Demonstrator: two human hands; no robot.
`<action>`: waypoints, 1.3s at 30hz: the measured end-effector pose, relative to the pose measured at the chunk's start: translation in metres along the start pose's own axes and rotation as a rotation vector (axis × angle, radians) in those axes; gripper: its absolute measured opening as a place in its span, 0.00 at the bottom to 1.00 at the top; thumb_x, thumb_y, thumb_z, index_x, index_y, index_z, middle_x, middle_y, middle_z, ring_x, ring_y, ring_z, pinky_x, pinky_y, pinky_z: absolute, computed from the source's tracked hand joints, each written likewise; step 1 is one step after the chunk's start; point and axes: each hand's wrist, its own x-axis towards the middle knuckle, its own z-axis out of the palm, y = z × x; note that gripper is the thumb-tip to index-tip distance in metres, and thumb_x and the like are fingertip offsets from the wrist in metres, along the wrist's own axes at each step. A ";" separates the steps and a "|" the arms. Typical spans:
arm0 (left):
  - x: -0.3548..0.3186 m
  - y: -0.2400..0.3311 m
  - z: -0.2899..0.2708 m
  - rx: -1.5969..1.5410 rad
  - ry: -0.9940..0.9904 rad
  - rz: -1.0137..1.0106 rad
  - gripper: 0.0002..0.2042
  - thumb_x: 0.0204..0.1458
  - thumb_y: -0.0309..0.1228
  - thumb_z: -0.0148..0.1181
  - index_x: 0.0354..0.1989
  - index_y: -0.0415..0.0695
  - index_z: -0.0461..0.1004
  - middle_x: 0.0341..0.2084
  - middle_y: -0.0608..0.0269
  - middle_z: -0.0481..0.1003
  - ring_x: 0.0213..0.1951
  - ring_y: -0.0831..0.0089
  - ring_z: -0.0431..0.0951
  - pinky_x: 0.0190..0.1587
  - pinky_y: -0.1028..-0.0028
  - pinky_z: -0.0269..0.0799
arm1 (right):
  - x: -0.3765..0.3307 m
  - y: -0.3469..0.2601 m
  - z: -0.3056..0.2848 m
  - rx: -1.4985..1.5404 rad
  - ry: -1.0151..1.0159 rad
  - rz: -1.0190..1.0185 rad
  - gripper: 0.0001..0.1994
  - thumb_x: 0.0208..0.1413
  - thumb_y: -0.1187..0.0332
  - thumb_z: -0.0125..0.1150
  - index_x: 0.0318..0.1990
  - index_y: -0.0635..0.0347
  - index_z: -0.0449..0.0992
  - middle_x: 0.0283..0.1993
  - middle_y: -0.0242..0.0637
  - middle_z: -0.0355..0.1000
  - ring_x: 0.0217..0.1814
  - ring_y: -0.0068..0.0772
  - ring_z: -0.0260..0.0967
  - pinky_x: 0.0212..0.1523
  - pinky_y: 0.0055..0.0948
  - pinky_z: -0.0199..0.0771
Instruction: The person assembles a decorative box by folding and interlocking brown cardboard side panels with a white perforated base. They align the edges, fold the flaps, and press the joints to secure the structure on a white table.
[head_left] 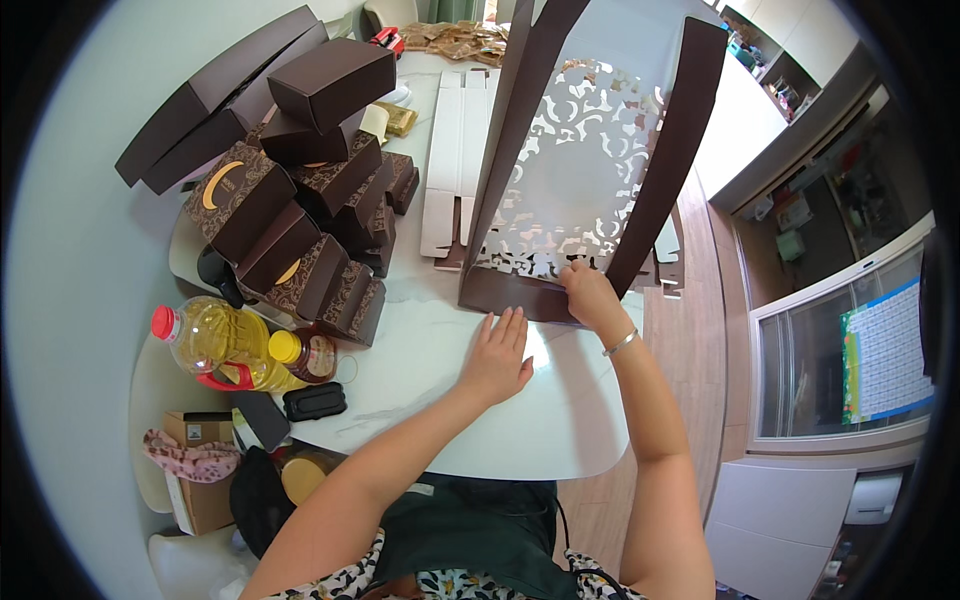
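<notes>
A large dark brown cardboard box (527,293) with an open frame lies before me, tall sides running away from me. Its inner panel (575,165) is pale, cut through with a scroll pattern. My right hand (592,297), a silver bangle on its wrist, has its fingers curled over the top of the box's near wall, toward the right corner; the fingertips are partly hidden. My left hand (495,358) rests flat on the white tabletop with fingers stretched, their tips at the foot of that same wall.
Several smaller patterned brown boxes (350,205) are heaped on the left. Nearer stand a bottle of yellow oil (225,340), a yellow-capped jar (308,355) and a black case (315,401). Flat folded cardboard (455,150) lies behind the large box. The marble-look table (560,420) has a rounded near-right corner.
</notes>
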 end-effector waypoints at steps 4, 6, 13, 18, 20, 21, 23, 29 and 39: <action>-0.002 -0.001 0.000 0.004 -0.012 -0.010 0.30 0.55 0.40 0.57 0.61 0.30 0.67 0.64 0.43 0.66 0.67 0.54 0.64 0.71 0.51 0.51 | -0.012 -0.018 -0.010 -0.009 -0.025 0.068 0.14 0.49 0.80 0.58 0.45 0.60 0.73 0.41 0.50 0.72 0.39 0.54 0.76 0.38 0.44 0.79; -0.002 -0.003 0.000 0.019 -0.009 -0.007 0.30 0.55 0.41 0.56 0.61 0.30 0.67 0.64 0.43 0.66 0.67 0.54 0.64 0.71 0.51 0.50 | -0.014 -0.013 -0.017 -0.007 -0.024 0.130 0.13 0.49 0.80 0.58 0.43 0.60 0.74 0.41 0.50 0.73 0.40 0.54 0.77 0.39 0.44 0.79; -0.001 -0.001 0.000 0.036 -0.013 0.008 0.30 0.55 0.41 0.56 0.61 0.31 0.68 0.64 0.43 0.66 0.67 0.54 0.64 0.71 0.51 0.50 | -0.010 0.007 -0.010 -0.127 -0.067 0.097 0.07 0.48 0.79 0.59 0.36 0.64 0.72 0.40 0.49 0.74 0.40 0.50 0.78 0.38 0.42 0.80; 0.000 -0.002 -0.002 0.044 0.005 0.037 0.28 0.52 0.38 0.59 0.59 0.33 0.70 0.61 0.45 0.69 0.64 0.55 0.67 0.71 0.50 0.50 | -0.021 -0.001 0.000 -0.177 0.049 0.064 0.08 0.49 0.80 0.57 0.37 0.62 0.67 0.38 0.44 0.69 0.36 0.45 0.77 0.35 0.39 0.79; 0.006 -0.005 -0.006 0.065 -0.005 0.078 0.26 0.50 0.35 0.60 0.57 0.36 0.72 0.57 0.48 0.71 0.60 0.56 0.70 0.70 0.49 0.51 | -0.025 -0.006 0.001 -0.182 0.090 0.054 0.08 0.51 0.80 0.55 0.37 0.62 0.66 0.38 0.44 0.67 0.36 0.47 0.76 0.36 0.39 0.79; 0.013 -0.009 -0.009 0.050 -0.046 0.086 0.25 0.49 0.33 0.60 0.57 0.37 0.73 0.55 0.50 0.72 0.59 0.57 0.70 0.70 0.50 0.51 | -0.027 -0.006 0.001 -0.168 0.106 0.046 0.08 0.51 0.81 0.55 0.37 0.63 0.66 0.38 0.45 0.67 0.36 0.47 0.76 0.36 0.40 0.79; 0.028 -0.019 -0.014 0.022 -0.127 0.105 0.24 0.47 0.30 0.61 0.55 0.40 0.74 0.49 0.54 0.74 0.56 0.59 0.71 0.69 0.50 0.53 | -0.030 -0.005 0.000 -0.141 0.140 0.029 0.09 0.50 0.81 0.55 0.38 0.63 0.66 0.38 0.45 0.67 0.37 0.47 0.76 0.37 0.40 0.78; 0.047 -0.037 0.002 0.127 0.043 0.289 0.22 0.48 0.28 0.60 0.55 0.41 0.74 0.48 0.57 0.74 0.57 0.61 0.70 0.65 0.55 0.61 | -0.024 0.007 -0.005 -0.110 0.071 -0.012 0.08 0.50 0.80 0.56 0.38 0.62 0.68 0.38 0.45 0.69 0.35 0.47 0.76 0.34 0.41 0.79; 0.018 -0.007 -0.027 0.141 -0.341 0.424 0.09 0.50 0.34 0.60 0.35 0.42 0.76 0.29 0.61 0.76 0.35 0.64 0.79 0.37 0.68 0.77 | -0.049 -0.020 -0.042 0.108 -0.595 -0.003 0.11 0.46 0.82 0.53 0.36 0.62 0.78 0.40 0.48 0.77 0.47 0.53 0.75 0.47 0.43 0.75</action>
